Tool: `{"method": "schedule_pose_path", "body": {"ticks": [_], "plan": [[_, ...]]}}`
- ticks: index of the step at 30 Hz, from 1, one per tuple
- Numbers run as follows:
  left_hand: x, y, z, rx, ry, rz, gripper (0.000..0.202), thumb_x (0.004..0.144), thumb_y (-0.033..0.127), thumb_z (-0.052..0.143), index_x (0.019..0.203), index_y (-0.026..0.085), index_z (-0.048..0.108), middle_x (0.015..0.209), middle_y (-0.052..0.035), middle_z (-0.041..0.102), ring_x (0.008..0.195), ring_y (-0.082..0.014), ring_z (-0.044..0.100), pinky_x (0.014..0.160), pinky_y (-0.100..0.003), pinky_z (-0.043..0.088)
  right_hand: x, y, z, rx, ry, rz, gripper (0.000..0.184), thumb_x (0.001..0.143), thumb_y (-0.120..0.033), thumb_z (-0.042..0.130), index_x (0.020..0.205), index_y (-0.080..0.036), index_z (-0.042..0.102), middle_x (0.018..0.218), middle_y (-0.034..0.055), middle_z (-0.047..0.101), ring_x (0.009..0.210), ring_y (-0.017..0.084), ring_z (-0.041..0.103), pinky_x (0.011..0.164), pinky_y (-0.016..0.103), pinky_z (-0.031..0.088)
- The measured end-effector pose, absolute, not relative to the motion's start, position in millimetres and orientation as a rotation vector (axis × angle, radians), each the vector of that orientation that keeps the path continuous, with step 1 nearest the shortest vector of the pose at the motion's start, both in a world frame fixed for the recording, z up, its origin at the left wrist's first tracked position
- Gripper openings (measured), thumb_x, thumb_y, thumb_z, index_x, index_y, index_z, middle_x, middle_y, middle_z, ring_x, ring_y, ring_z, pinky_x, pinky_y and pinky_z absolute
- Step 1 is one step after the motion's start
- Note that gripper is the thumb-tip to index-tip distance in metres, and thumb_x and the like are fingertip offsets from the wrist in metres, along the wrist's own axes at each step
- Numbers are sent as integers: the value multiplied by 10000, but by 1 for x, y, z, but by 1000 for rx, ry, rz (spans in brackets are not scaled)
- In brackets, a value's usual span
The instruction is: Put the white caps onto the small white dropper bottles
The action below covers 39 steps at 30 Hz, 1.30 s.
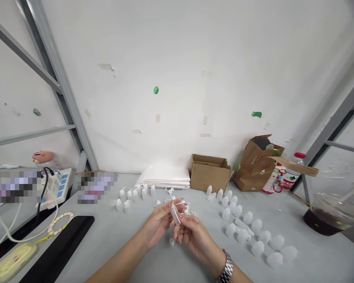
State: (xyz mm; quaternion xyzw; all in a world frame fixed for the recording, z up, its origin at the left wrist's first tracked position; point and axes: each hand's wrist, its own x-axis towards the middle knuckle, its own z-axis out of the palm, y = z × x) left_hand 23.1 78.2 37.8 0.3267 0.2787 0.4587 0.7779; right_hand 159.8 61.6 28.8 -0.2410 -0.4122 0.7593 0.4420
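Over the middle of the table, a small see-through plastic bottle (175,215) tilts between my two hands. My left hand (161,222) is closed around its upper end, where a white top shows between the fingers. My right hand (193,236) pinches the lower part of the bottle. Just below the hands a small translucent cap (171,242) lies on the table. Behind them is a loose pile of small white plastic pieces (191,212), partly hidden by my fingers. Several small bottles with white tops (135,195) stand to the left.
Several translucent caps (247,218) spread across the right side. At the back are a stack of white sheets (165,179), a cardboard box (209,175) and a brown paper bag (250,169). A drink cup (327,216) stands far right; a black pad (61,247) and power strip (60,186) lie left.
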Motion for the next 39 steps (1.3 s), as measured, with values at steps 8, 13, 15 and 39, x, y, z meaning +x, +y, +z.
{"method": "schedule_pose_path", "body": {"ticks": [8, 13, 15, 39], "plan": [[25, 79, 35, 733, 646, 1010, 237, 768, 278, 572, 943, 142, 656, 950, -93, 673, 851, -180, 603, 732, -267, 462, 157, 63, 21, -825, -1238, 1565, 346, 741, -483, 567, 669, -146, 531, 548, 23, 600, 457, 108, 509, 490, 223, 353], [26, 77, 38, 817, 660, 1022, 253, 747, 292, 598, 926, 124, 660, 1008, -125, 654, 947, -231, 573, 809, -323, 433, 159, 57, 16, -1143, -1614, 894, 263, 813, -408, 482, 727, -165, 533, 645, 35, 584, 601, 157, 533, 594, 268, 396], [27, 76, 40, 827, 663, 1027, 243, 745, 287, 601, 914, 124, 664, 1009, -124, 654, 970, -239, 564, 853, -341, 411, 160, 55, 12, -1182, -1730, 644, 234, 827, -363, 460, 711, -170, 522, 656, 40, 568, 617, 162, 516, 611, 275, 391], [27, 80, 32, 777, 635, 1031, 280, 766, 326, 572, 964, 142, 643, 967, -112, 671, 828, -200, 620, 664, -276, 484, 158, 66, 19, -797, -1346, 1548, 380, 735, -536, 540, 666, -165, 492, 489, -13, 567, 439, 108, 509, 483, 232, 378]]}}
